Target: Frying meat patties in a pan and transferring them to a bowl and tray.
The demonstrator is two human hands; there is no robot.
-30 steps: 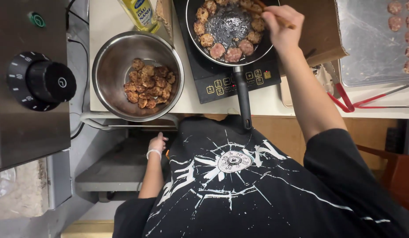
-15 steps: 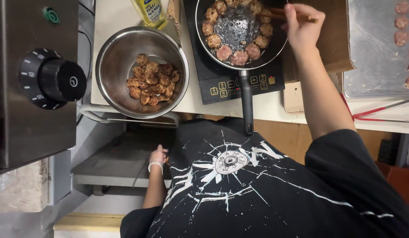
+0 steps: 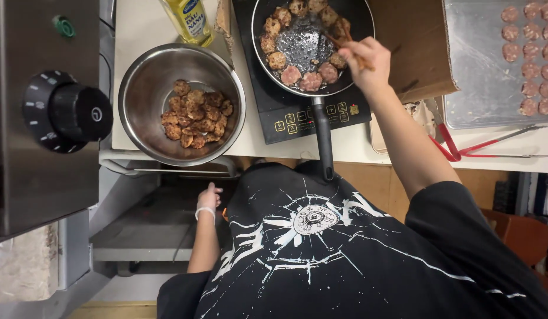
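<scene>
While left hand (image 3: 209, 197) hangs low, right hand (image 3: 368, 59) grips chopsticks (image 3: 345, 48) (probably) over frying pan (image 3: 350, 82) w/ patties (image 3: 311, 81).

A single view comes from a camera worn on the head, looking almost straight down the person's own front. The black printed shirt (image 3: 321, 248) fills the near lower half, close to the lens. Beyond it the desk (image 3: 138, 35) runs across the far upper part, seen from directly above, so the steel bowl (image 3: 145, 68) and the frying pan (image 3: 362, 15) show as round outlines. The pan and the metal tray (image 3: 480, 94) at far right are cut by the frame's edge. At near left a steel appliance with a black dial (image 3: 70, 112) stands very close to the camera, looming large. No second view shares the scene.
</scene>
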